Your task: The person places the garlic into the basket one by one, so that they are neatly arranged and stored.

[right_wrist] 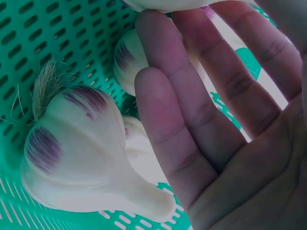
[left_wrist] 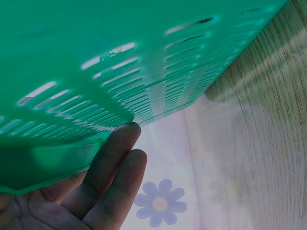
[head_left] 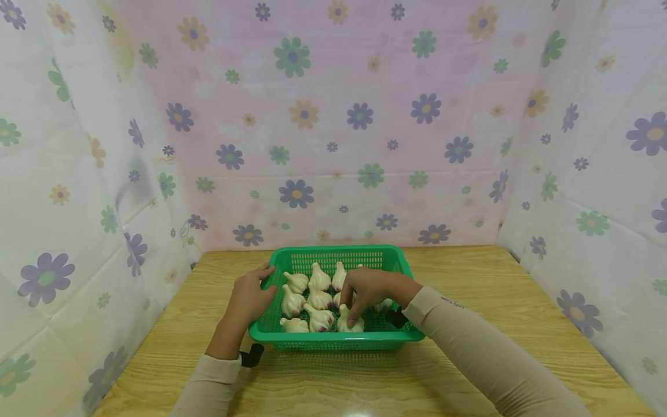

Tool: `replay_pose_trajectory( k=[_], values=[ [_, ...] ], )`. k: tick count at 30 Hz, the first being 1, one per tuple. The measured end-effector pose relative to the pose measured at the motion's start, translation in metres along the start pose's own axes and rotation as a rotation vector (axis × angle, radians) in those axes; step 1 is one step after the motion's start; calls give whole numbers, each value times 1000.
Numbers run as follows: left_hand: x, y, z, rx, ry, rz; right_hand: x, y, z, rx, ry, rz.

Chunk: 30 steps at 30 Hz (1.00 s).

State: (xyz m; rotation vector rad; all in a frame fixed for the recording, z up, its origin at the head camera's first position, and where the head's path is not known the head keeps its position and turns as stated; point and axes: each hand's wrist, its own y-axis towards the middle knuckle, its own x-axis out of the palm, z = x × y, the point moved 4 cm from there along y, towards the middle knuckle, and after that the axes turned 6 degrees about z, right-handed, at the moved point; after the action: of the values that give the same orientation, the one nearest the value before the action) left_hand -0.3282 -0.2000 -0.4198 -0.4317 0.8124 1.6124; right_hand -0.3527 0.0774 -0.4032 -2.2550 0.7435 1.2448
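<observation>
A green plastic basket (head_left: 339, 336) with slotted walls holds several white garlic bulbs (head_left: 319, 318) with purple streaks. My left hand (head_left: 251, 294) grips its left rim; in the left wrist view two fingers (left_wrist: 127, 167) reach along the outside of the slotted wall, beneath the rim. Inside the basket, my right hand (head_left: 371, 288) points downward and pinches a garlic bulb (head_left: 344, 325) by the front wall. In the right wrist view that bulb shows only partly at the top edge, against the fingertips, while another bulb (right_wrist: 76, 153) with dry roots lies on the slotted plastic.
The basket stands on a wood-grain table (head_left: 458, 289). Flower-printed cloth (head_left: 333, 145) encloses the table at the back and both sides. Black wrist-camera pieces show at the left wrist (head_left: 252, 355) and under the right wrist.
</observation>
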Motion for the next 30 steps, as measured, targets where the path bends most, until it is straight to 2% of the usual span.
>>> replay_pose_trajectory(
  k=[12, 21, 30],
  values=[
    [-1, 0, 0, 7, 5, 8, 1, -2, -4, -29, 28, -8],
    [0, -1, 1, 4, -3, 3, 1, -4, -3, 10, 113, -14],
    [-1, -1, 3, 6, -9, 6, 0, -3, -2, -19, 99, -20]
  ],
)
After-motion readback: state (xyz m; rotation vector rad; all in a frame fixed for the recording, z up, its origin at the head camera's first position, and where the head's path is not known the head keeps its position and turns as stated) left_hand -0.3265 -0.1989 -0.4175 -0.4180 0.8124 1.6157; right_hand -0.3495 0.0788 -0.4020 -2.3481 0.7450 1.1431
